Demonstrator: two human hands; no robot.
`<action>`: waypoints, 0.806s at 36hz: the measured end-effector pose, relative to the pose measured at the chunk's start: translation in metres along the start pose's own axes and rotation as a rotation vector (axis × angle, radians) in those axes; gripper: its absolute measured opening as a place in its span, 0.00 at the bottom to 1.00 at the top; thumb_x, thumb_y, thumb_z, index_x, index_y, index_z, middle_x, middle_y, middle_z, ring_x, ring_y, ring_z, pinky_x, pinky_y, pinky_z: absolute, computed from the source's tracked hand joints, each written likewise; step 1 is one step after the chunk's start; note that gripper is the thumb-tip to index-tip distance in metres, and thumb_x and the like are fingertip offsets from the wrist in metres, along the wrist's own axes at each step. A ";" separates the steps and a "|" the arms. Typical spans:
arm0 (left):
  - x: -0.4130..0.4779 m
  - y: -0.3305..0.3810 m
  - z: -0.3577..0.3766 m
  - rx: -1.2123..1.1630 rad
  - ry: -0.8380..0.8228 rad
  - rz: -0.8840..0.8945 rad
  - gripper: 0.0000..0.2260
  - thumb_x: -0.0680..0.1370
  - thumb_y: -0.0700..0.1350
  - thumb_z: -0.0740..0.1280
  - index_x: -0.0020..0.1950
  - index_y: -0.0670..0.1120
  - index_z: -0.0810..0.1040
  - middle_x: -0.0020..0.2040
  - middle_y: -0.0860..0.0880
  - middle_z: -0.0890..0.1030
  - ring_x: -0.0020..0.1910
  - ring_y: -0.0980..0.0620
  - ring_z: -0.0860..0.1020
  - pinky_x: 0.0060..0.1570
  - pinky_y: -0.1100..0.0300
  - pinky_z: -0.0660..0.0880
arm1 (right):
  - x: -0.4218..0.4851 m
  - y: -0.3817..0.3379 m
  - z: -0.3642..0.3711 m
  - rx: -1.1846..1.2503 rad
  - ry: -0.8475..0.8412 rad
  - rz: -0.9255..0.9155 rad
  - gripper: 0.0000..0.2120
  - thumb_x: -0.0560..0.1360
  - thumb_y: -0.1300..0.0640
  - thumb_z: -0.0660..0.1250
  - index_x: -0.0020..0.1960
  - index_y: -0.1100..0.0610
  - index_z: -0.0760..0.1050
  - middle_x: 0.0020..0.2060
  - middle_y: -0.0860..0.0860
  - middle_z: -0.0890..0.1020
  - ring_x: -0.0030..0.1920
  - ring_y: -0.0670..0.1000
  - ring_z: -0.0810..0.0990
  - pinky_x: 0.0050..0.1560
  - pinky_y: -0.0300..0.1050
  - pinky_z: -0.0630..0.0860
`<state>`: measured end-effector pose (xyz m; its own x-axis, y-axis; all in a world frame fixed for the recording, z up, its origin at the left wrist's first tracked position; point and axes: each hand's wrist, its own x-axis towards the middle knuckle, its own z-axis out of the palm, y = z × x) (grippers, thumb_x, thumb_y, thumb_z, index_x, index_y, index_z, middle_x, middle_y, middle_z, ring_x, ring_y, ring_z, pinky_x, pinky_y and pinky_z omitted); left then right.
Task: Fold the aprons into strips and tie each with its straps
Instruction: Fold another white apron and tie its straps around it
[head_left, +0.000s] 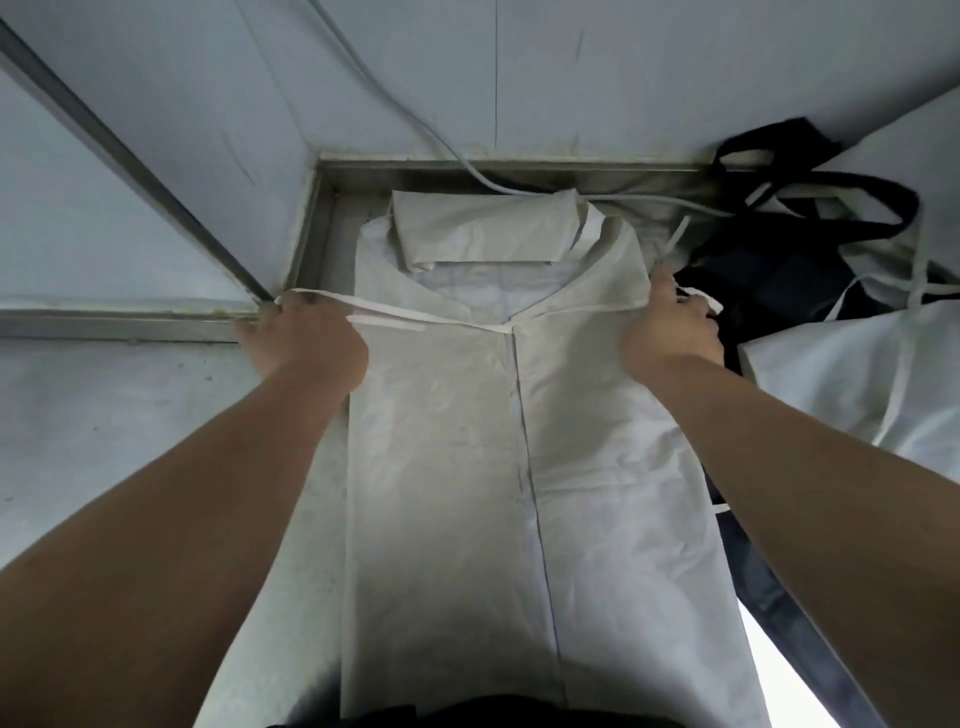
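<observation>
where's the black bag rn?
Head view, far right: the black bag lies just past the right hand, beside the apron.

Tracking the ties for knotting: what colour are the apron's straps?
White straps, slightly paler than the off-white apron; head view.

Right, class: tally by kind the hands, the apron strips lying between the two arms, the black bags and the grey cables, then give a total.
Hands: 2 (left hand, right hand)
Apron strip: 1
Black bag: 1
Grey cable: 1
Total: 5
</observation>
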<state>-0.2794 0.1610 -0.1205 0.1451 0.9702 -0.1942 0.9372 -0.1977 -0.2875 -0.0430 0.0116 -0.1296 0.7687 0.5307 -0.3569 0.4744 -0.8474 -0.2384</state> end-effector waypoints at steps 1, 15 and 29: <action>-0.002 -0.003 -0.002 0.012 -0.004 -0.042 0.21 0.78 0.50 0.57 0.69 0.43 0.68 0.67 0.41 0.68 0.66 0.41 0.67 0.61 0.47 0.65 | -0.003 -0.002 -0.001 -0.031 0.019 -0.035 0.31 0.75 0.60 0.58 0.75 0.51 0.52 0.67 0.63 0.63 0.63 0.64 0.66 0.59 0.56 0.68; -0.079 0.061 0.026 -0.698 -0.269 0.348 0.15 0.71 0.54 0.71 0.50 0.48 0.73 0.52 0.49 0.73 0.51 0.48 0.74 0.48 0.61 0.69 | -0.038 -0.026 0.033 -0.070 -0.358 -0.323 0.20 0.70 0.40 0.69 0.34 0.53 0.65 0.33 0.48 0.71 0.35 0.49 0.72 0.29 0.40 0.62; -0.097 0.068 0.031 -0.556 -0.228 0.377 0.17 0.73 0.56 0.66 0.56 0.47 0.75 0.60 0.45 0.70 0.59 0.45 0.71 0.54 0.56 0.69 | -0.040 -0.038 0.039 -0.155 -0.395 -0.387 0.16 0.76 0.49 0.62 0.33 0.55 0.64 0.33 0.50 0.69 0.42 0.53 0.72 0.32 0.42 0.64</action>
<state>-0.2398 0.0489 -0.1498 0.4787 0.7840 -0.3952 0.8679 -0.3546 0.3479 -0.1082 0.0231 -0.1414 0.3215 0.7426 -0.5875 0.7696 -0.5664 -0.2948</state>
